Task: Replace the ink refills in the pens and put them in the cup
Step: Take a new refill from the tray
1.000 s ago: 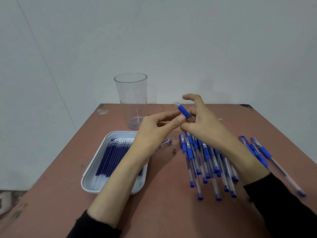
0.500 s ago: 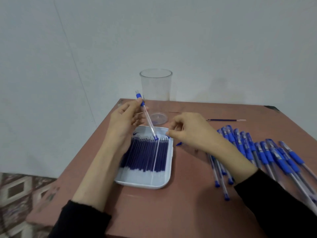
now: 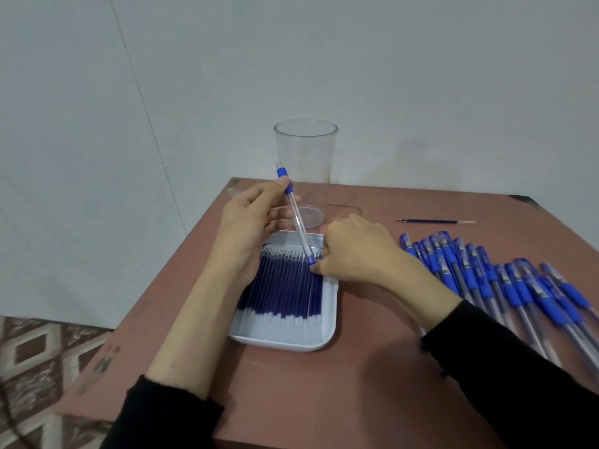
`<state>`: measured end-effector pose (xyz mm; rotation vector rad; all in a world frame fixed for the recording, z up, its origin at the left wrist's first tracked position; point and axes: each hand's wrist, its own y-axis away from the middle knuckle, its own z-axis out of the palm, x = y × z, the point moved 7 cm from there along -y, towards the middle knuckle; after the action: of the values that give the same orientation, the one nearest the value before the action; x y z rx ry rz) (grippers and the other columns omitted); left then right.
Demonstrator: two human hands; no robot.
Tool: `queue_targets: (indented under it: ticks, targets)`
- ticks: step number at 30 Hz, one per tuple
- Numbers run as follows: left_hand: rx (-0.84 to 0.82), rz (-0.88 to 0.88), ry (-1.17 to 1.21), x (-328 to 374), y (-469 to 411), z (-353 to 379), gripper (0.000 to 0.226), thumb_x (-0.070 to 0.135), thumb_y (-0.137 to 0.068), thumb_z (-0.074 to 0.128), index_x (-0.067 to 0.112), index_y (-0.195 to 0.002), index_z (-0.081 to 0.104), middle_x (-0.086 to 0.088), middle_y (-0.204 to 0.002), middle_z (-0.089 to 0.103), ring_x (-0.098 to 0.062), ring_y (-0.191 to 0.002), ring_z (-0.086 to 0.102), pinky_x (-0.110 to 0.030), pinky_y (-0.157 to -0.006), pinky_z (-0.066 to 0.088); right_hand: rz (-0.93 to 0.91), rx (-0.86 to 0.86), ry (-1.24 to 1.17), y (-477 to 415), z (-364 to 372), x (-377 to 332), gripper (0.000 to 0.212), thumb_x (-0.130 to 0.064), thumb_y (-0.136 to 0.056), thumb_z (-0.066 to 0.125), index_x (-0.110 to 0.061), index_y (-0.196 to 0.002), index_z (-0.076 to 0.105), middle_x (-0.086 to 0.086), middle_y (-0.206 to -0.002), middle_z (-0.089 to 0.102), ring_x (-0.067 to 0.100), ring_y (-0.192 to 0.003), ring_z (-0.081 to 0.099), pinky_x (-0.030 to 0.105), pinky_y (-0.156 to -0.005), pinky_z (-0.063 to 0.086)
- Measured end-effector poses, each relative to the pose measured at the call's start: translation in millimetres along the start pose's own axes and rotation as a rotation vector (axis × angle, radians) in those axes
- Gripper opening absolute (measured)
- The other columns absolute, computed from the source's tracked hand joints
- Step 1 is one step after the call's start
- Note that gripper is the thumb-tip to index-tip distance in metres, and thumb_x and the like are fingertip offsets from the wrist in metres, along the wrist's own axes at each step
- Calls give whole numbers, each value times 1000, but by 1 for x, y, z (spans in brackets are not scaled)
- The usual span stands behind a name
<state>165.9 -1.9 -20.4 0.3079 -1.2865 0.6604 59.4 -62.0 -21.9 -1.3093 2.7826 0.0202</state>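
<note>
Pen is tilted in your left hand, thumb and fingers wrapped round its upper part, lower tip over the tray of refills. Your right hand has curled fingers down on those refills, can't tell if it's actually pinching one. Cup stands just past the tray's far end, spare pens to the right.

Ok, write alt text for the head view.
The left hand holds a pen tilted over a white tray of refills, where the right hand reaches in. A clear cup stands behind; more pens lie to the right.
</note>
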Motion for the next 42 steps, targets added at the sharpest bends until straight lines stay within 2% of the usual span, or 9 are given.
queue_targets:
  ticks: [4,12,16,18,24,29,34,37,42]
  targets:
    - [2,-4,-4,-1,-1,0,15,22,-91,60,11,-83,67,2,-70,68,-7,-57,57,-17,-56,49,80,-11,-96,-1,1,5,36,-27,-84,61,-12,-59,39,-1,-63,42,14,-58,33,32,-67,31]
    - [-5,1,4,0,-1,0,16,22,-91,59,13,-82,67,2,-71,68,-6,-56,56,-16,-55,48,147,64,-226,1,1,14,40,-33,-82,63,-14,-55,40,-3,-55,43,13,-53,39,28,-60,31]
    - [4,2,25,1,-2,-2,15,23,-91,59,10,-87,67,2,-71,68,-7,-57,55,-16,-58,48,206,126,-692,7,-8,34,31,-27,-79,65,1,-67,61,12,-67,61,15,-59,46,24,-54,38]
    - [15,10,43,1,-1,-3,15,22,-91,59,10,-89,67,2,-71,67,-8,-59,55,-16,-58,48,232,182,-915,13,-16,49,22,-25,-81,65,-6,-69,68,4,-68,64,12,-60,46,25,-54,38]
    - [-28,14,104,2,4,18,12,19,-92,58,9,-86,62,-4,-78,66,-10,-61,59,-17,-62,53,224,298,-1385,30,-27,90,16,-3,-87,53,-5,-72,60,16,-68,69,17,-48,51,21,-45,37]
    - [-79,-66,226,-8,6,66,13,18,-97,51,7,-89,52,-13,-86,67,-15,-65,69,-27,-70,59,233,508,-1276,46,-40,130,17,-8,-89,59,-13,-73,60,-2,-53,63,10,-52,53,21,-52,40]
    - [-112,-84,127,-23,6,105,10,20,-98,50,12,-93,51,-11,-77,66,-16,-61,66,-26,-60,57,258,714,-1341,57,-52,160,8,-13,-92,59,-15,-85,62,-1,-56,66,7,-48,50,17,-48,41]
    - [-130,-99,177,-28,7,117,10,18,-98,47,9,-94,49,-12,-78,66,-18,-65,70,-26,-60,58,249,674,-1343,58,-45,161,8,-14,-91,60,-15,-85,65,-3,-57,62,9,-51,49,21,-52,41]
    - [-47,-159,542,-27,-5,103,10,12,-102,38,5,-99,44,-19,-91,69,-25,-78,72,-31,-65,60,91,632,-1103,60,-50,147,16,-16,-90,62,-28,-81,66,-11,-61,57,4,-57,51,18,-56,46]
